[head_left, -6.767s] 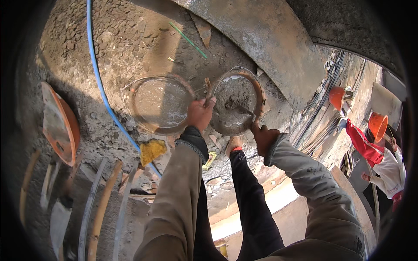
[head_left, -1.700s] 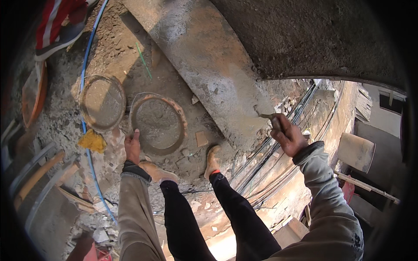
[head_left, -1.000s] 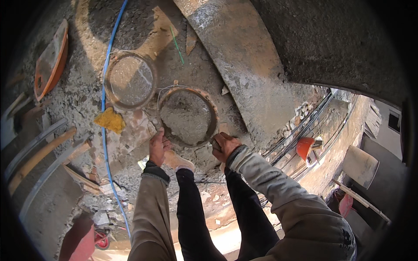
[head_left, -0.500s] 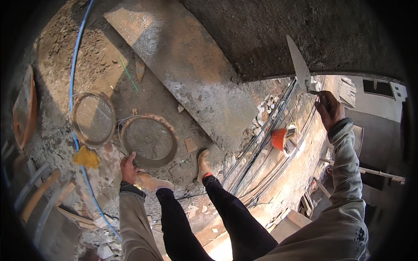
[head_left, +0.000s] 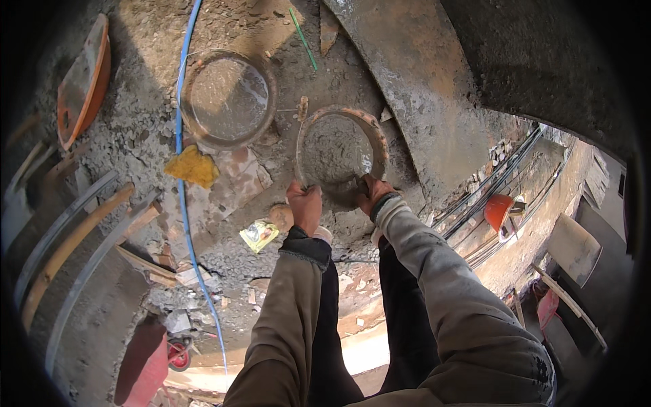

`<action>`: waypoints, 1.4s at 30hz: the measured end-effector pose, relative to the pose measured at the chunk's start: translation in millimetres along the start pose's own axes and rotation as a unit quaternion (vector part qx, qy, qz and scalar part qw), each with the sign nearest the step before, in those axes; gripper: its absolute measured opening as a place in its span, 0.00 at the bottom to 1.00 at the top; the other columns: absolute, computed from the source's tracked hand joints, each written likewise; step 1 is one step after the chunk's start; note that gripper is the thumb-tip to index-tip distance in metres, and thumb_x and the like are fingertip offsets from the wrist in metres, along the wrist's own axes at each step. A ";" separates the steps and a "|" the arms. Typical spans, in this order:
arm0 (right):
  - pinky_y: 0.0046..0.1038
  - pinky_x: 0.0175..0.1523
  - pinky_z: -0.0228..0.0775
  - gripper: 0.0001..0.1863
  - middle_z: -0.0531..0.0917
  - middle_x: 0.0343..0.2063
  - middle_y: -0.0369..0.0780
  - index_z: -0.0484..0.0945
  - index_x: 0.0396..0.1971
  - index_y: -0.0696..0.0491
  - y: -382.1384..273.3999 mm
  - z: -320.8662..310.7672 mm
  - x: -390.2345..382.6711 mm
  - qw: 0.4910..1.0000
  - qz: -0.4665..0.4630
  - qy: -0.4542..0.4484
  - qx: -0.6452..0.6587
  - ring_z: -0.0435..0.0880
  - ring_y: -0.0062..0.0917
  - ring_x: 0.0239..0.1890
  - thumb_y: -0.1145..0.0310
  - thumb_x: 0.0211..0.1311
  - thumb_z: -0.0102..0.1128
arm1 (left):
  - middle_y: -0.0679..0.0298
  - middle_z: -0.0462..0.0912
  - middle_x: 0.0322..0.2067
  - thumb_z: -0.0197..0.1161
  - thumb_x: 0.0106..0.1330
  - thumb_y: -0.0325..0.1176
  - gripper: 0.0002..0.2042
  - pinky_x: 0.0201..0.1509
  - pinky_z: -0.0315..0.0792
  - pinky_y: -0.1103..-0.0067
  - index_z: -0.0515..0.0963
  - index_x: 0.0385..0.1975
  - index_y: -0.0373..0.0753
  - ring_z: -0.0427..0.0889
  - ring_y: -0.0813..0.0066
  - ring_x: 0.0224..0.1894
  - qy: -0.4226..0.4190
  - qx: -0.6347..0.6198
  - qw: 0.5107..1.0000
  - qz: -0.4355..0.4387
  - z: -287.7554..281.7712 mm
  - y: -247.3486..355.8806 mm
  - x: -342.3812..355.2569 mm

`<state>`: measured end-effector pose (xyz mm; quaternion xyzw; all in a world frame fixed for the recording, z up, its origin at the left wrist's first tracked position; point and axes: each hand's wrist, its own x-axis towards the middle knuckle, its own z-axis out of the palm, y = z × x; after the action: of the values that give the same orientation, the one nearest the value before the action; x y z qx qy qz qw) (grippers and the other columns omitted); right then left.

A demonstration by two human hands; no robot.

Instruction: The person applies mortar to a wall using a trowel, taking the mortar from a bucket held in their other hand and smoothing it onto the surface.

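At the far left, an orange basin (head_left: pixel 95 98) is shown tilted, its outer side darkened by the lens rim. Below it, a wooden pole (head_left: pixel 80 239) is set between two grey bars, their lower ends lost in shadow. A red wheelbarrow (head_left: pixel 142 363) is cut off by the lower edge. A blue hose (head_left: pixel 188 230) is partly covered by a yellow sponge (head_left: pixel 193 167). Next to these, a round basin of cloudy liquid (head_left: pixel 270 102) is crossed by shadow. Nearer, a crumpled yellow packet (head_left: pixel 259 235) is seen; its print is too small and creased to be made out. By it, a brown shoe (head_left: pixel 280 216) is partly hidden by the left hand (head_left: pixel 306 205), which is closed on the near left rim of the mortar basin (head_left: pixel 382 142). That round basin is placed on the ground at centre, in front of the feet, with grey mortar (head_left: pixel 332 149) held inside. At its near right side, the right hand (head_left: pixel 374 193) is curled around a trowel (head_left: pixel 348 193), of which only a dark part is exposed, the grip being covered by the fingers. Farther right, black cables (head_left: pixel 489 195) are run past an orange bucket (head_left: pixel 498 211), whose contents cannot be identified
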<state>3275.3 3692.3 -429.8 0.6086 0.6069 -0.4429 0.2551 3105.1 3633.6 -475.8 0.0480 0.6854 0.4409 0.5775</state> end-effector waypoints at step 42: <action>0.39 0.48 0.70 0.25 0.79 0.38 0.52 0.67 0.47 0.54 97.4 -167.8 -138.4 0.992 -0.113 0.028 -0.047 0.79 0.45 0.41 0.58 0.50 0.55 | 0.69 0.78 0.26 0.51 0.47 0.16 0.13 0.28 0.65 0.86 0.74 0.34 0.34 0.71 0.86 0.24 0.062 -0.088 0.984 0.138 122.2 135.3 -155.1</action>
<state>3425.6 3750.6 -254.2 0.5358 0.6985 -0.4231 0.2145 3198.0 3693.5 -263.5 0.0636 0.6651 0.5775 0.4692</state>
